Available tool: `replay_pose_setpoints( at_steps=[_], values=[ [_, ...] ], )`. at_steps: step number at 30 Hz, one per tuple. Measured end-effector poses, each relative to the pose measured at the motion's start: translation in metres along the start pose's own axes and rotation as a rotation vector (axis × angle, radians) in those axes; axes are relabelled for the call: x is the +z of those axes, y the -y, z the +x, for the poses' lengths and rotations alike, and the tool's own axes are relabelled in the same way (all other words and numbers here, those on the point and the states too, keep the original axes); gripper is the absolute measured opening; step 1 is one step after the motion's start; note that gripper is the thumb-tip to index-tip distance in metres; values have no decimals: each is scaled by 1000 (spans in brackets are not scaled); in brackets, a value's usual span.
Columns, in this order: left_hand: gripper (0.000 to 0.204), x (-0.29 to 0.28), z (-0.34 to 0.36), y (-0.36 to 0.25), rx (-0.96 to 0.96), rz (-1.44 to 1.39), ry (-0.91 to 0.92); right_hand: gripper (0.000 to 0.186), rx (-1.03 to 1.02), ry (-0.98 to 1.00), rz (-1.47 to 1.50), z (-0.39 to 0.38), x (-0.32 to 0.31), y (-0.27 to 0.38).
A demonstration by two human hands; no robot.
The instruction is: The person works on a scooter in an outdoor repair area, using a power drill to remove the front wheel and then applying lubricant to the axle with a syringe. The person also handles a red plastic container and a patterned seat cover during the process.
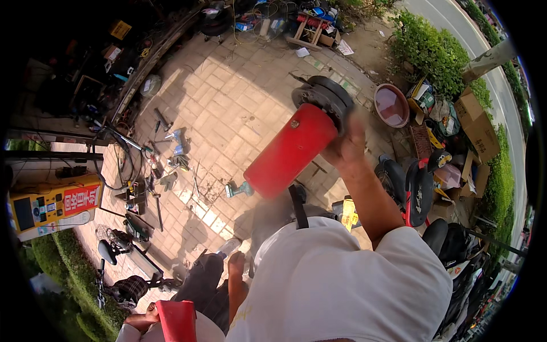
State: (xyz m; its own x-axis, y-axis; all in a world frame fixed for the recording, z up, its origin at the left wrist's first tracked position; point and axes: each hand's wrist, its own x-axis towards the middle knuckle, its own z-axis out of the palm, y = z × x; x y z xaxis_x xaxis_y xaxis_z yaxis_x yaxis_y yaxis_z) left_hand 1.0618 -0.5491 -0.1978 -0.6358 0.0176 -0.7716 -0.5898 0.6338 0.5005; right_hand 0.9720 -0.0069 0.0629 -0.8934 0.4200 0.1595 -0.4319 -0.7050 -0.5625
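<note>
Red cylinder (290,151) is just left of the right hand (346,147), which touches it near its black wheel (329,94). The fingers are blurry, so I cannot tell how tightly they close, nor how the left hand is. The long cylinder slants: wheel end away and right, other end back and left, near a teal tool (239,190).
</note>
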Motion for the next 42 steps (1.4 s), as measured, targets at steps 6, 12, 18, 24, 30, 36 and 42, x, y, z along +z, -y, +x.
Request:
replay_pose_setpoints(
  at_steps=[6, 12, 18, 24, 30, 36, 42],
  values=[
    [53, -42, -33, -384, 728, -90, -178, 85, 105, -119, -228, 93, -16, -48],
    [95, -21, 8, -622, 1253, 560, -289, 90, 251, -159, -255, 211, 22, -105],
    [75, -55, 94, -692, 1113, 553, -144, 86, 257, -100, -308, 314, 16, -142],
    [71, -73, 181, -768, 988, 577, -209, 83, 403, -117, -277, 439, -10, -189],
    [69, -92, 266, -854, 1032, 780, -406, 71, 545, -2, -342, 584, -41, -221],
    [70, -116, 326, -943, 873, 764, -327, 58, 612, 11, -289, 707, -41, -240],
    [72, -150, 385, -1010, 805, 754, -312, 56, 686, 79, -308, 801, -53, -277]
  ],
)
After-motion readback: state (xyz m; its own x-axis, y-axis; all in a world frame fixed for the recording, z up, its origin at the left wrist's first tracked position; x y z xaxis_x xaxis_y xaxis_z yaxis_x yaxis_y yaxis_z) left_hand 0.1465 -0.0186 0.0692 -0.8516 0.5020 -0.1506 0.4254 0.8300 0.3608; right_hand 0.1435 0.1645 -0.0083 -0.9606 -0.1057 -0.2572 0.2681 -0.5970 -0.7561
